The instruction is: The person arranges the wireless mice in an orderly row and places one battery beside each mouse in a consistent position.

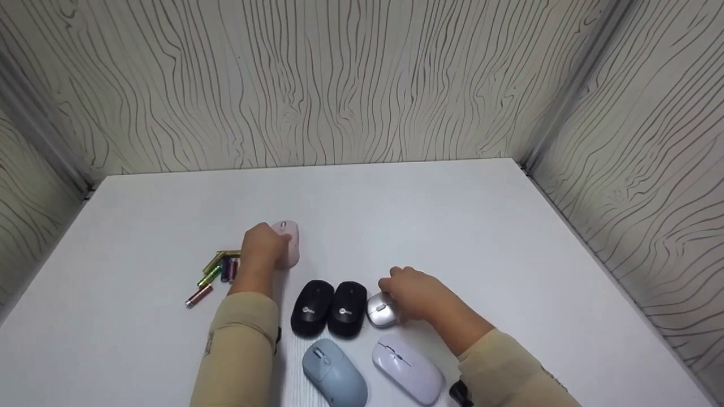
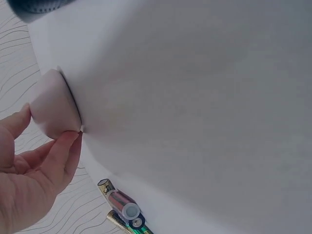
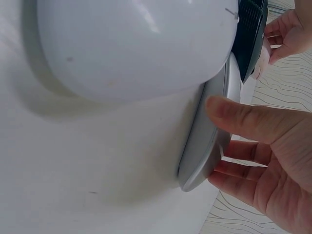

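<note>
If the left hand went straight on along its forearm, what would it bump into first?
Probably the patterned back wall: beyond the pink mouse in the left hand, only bare tabletop shows ahead, though depth is hard to judge.

1. Head: from the near side, facing forward and down over the surface [image 1: 396,209].
2. Left wrist: close on the pink mouse [image 2: 53,105], shared with head.
3. Right wrist: close on the silver mouse [image 3: 201,146], likewise shared.

Wood-grain-walled booth [image 1: 350,85] with white table [image 1: 441,215]
</note>
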`<state>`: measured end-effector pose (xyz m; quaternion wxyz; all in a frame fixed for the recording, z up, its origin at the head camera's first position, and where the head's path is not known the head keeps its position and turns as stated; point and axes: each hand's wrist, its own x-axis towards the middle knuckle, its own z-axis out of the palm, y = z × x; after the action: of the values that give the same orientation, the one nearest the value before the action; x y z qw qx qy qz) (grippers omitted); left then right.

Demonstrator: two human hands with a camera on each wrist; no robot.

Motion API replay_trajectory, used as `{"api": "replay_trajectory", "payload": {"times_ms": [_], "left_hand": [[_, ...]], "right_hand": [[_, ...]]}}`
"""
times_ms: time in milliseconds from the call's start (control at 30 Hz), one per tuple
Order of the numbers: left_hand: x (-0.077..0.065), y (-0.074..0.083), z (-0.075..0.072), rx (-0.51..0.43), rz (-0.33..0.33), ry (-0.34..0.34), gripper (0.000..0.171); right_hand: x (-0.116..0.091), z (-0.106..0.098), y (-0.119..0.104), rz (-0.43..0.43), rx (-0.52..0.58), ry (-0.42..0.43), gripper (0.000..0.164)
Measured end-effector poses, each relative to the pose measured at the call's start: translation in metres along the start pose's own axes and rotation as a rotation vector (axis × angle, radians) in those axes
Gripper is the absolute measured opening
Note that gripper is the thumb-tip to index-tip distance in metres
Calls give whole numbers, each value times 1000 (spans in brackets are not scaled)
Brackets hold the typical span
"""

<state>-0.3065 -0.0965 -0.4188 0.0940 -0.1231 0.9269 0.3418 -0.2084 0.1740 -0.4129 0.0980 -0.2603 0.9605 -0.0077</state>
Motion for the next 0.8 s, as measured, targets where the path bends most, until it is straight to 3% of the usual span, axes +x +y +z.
{"api": "replay_trajectory", "payload": {"times_ms": [267,567,800], "left_hand": [[-3,0,-5,52,21,7,58],[-11,-7,-13,91,51,-38,62],[-24,-4,-20,139,99,-1,65]], "right_hand": [[0,0,-2,-14,-7,26,41],[0,2,-1,-27,2,31,40],[0,2,2,-19,13,25,40]]}}
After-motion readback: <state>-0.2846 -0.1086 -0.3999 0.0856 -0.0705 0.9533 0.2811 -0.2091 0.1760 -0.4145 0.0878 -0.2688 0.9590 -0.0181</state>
